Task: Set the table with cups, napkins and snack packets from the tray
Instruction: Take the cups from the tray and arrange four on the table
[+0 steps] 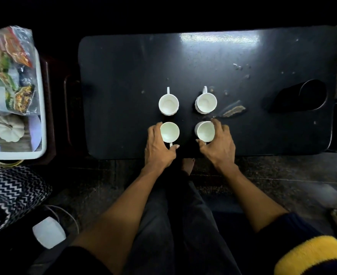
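We are looking down past our dark trousers and a yellow cuff (pixel 310 253) at the near right, with a zigzag-patterned cloth (pixel 10 193) lying at the near left. Our left hand (pixel 159 147) is wrapping its grip around the near left cup (pixel 170 132), fingers curling along the cup's left side and thumb resting by its handle, which is pointing toward us. Our right hand (pixel 219 145) is closing its grip on the near right cup (pixel 205 131), fingers arching over its far right rim and thumb pressing at the near side. Both cups are standing upright on the dark desk (pixel 124 86), close to its near edge.

Just beyond them, the far left cup (pixel 168 104) and the far right cup (pixel 206 103) are sitting upright with handles pointing away, so the four are forming a square. A worn patch (pixel 233 111) is showing on the desk right of the cups, and a dark holder (pixel 302 97) is lying farther right.

Off the desk's left end, the white tray (pixel 41 92) is holding the snack packets (pixel 14 76) (several, crinkled and overlapping) and a small white pumpkin (pixel 8 130).
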Demonstrator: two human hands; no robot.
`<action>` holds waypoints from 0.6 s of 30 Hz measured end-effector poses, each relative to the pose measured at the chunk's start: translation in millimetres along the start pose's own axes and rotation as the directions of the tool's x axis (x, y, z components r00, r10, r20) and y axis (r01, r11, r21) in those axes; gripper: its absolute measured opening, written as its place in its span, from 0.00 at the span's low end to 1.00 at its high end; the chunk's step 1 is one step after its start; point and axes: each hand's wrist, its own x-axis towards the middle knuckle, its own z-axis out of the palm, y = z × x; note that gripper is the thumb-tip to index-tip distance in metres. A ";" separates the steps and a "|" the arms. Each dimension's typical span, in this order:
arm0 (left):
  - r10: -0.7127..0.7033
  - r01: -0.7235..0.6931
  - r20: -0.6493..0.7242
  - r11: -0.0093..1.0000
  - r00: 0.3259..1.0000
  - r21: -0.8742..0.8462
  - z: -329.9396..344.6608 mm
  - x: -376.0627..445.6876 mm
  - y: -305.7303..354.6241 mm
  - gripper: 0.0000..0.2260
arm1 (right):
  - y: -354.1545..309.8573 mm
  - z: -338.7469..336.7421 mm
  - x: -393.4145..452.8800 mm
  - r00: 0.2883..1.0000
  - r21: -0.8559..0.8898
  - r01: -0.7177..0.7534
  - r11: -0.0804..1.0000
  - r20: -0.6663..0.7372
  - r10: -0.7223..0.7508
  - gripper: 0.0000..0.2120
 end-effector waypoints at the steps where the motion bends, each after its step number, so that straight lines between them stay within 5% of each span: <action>1: -0.004 0.004 -0.012 1.000 1.000 -0.004 0.7 0.1 0.9 0.37 | 0.7 -0.8 0.7 1.000 0.001 0.008 1.000 0.003 -0.008 0.37; 18: -0.005 0.005 -0.043 1.000 0.999 0.008 -3.4 2.8 6.3 0.31 | 4.1 -4.8 0.3 0.998 0.036 0.013 0.999 0.054 -0.015 0.37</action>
